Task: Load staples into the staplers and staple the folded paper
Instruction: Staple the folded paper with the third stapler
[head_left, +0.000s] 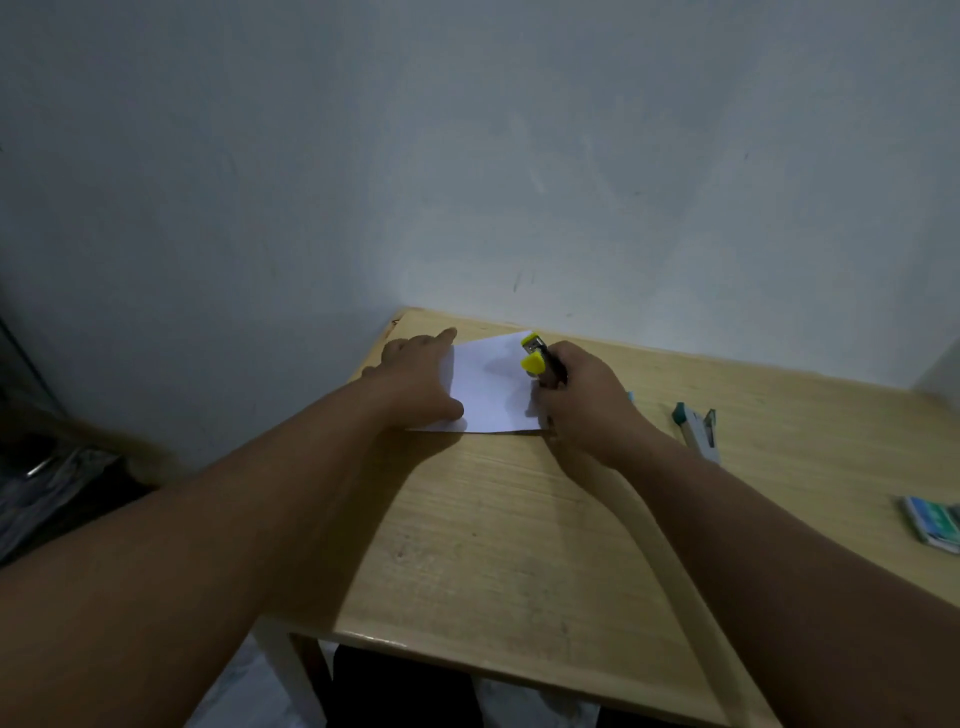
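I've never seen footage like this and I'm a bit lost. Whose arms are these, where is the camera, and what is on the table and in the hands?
There is no machine here. One wide-angle camera sits on a person's head and looks forward and down, so the two bare arms reaching in from the bottom are that person's own.

The left hand lies flat on the left edge of a white folded sheet of paper, holding it down on the light wooden table. The right hand grips a small yellow and black stapler at the paper's far right corner.

To the right lie a second stapler, teal and silver, and, near the picture's edge, a small teal box, perhaps staples; it is too blurred to read. A pale wall stands behind.
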